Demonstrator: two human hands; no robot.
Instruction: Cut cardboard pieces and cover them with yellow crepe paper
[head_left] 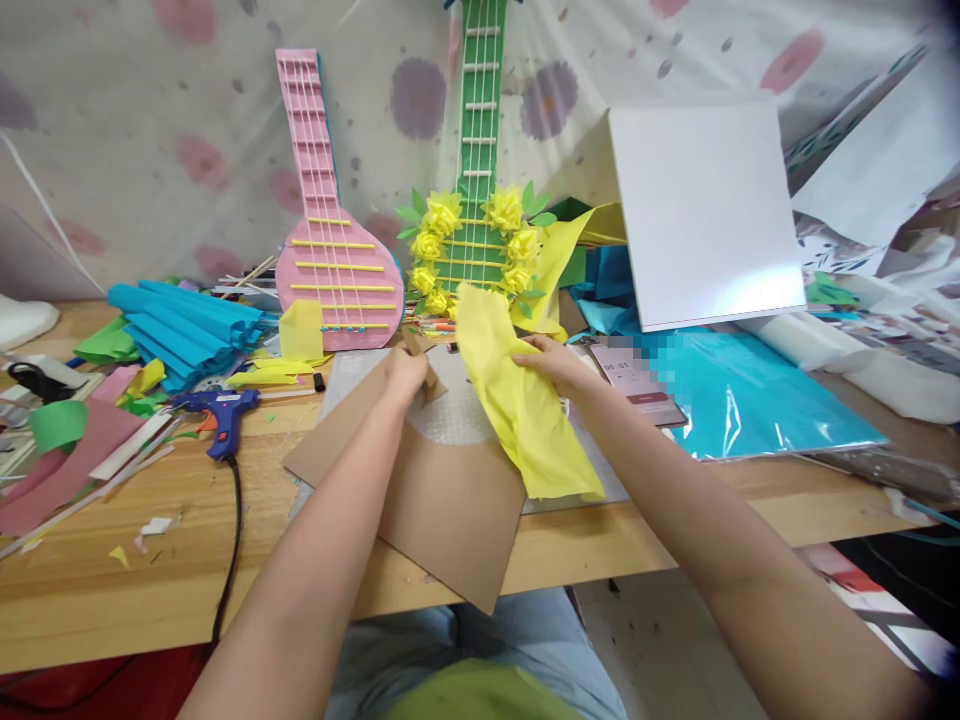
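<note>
My left hand [405, 373] is closed on the upper edge of a brown cardboard sheet [442, 510] that lies over the table's front edge. My right hand [551, 362] grips a crumpled piece of yellow crepe paper [525, 400], which hangs down over the cardboard and a grey cutting mat [450, 415]. Behind the hands a pink paper guitar [330, 250] and a green paper guitar [476, 200] with yellow paper flowers lean against the flowered wall cloth.
A blue glue gun [221, 415] with a black cord lies at left, among paper scraps and folded blue crepe paper [184, 325]. A white board [705, 215] stands at right above a wrapped blue sheet [750, 395]. The wooden table [150, 590] runs across the front.
</note>
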